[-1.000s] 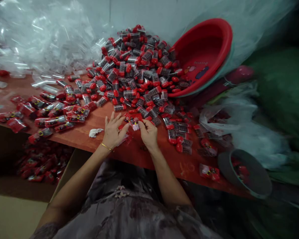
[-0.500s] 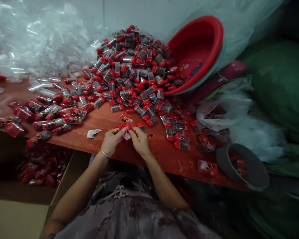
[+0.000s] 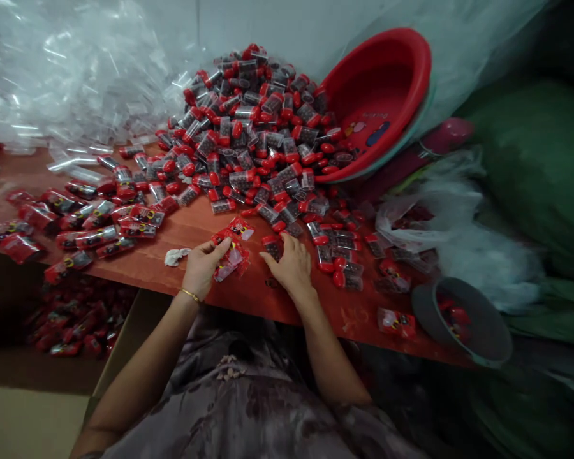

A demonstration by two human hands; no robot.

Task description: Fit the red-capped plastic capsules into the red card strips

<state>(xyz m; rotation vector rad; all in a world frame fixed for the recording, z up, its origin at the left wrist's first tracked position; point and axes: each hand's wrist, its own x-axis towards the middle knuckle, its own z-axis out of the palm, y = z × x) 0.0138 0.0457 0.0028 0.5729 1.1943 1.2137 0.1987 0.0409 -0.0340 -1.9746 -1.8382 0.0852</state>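
Currently, at the centre of the frame, the left hand pinches a red printed packet between thumb and fingers. A second red packet lies just beyond it on the orange-red table. Right of centre, the right hand is curved, thumb and forefinger apart, about a small red-capped container; whether it is gripped cannot be determined. A heap of similar containers occupies the upper middle, against a tilted red basin. Noted also: filled packets at left, a white crumpled scrap near the left hand, and a grey bowl at lower right.
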